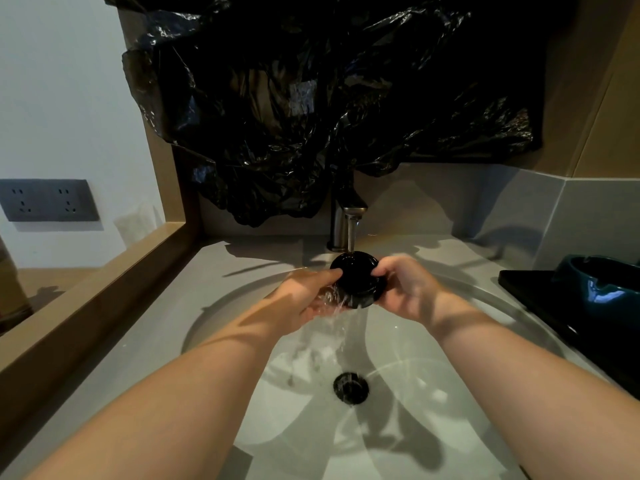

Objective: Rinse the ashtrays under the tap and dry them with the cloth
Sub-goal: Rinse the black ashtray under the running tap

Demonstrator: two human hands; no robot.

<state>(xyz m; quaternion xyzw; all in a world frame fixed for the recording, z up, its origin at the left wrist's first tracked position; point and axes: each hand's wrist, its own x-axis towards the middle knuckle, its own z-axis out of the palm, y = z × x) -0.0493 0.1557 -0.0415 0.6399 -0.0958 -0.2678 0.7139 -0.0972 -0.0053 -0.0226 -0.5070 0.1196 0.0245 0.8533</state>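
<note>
A round black ashtray [358,278] is held under the running tap [346,220], over the white basin [433,393]. My left hand [304,296] grips its left side, thumb on the rim. My right hand [405,289] grips its right side. Water hits the ashtray and spills off its lower edge into the basin, down toward the drain [350,387]. A second ashtray [602,285], dark teal and glossy, stands on a black tray [540,292] at the right of the counter. No cloth is in view.
A crumpled black plastic sheet [329,98] hangs over the wall behind the tap. A wooden ledge [86,306] runs along the left of the grey counter [166,341]. A dark socket panel [48,200] sits on the left wall.
</note>
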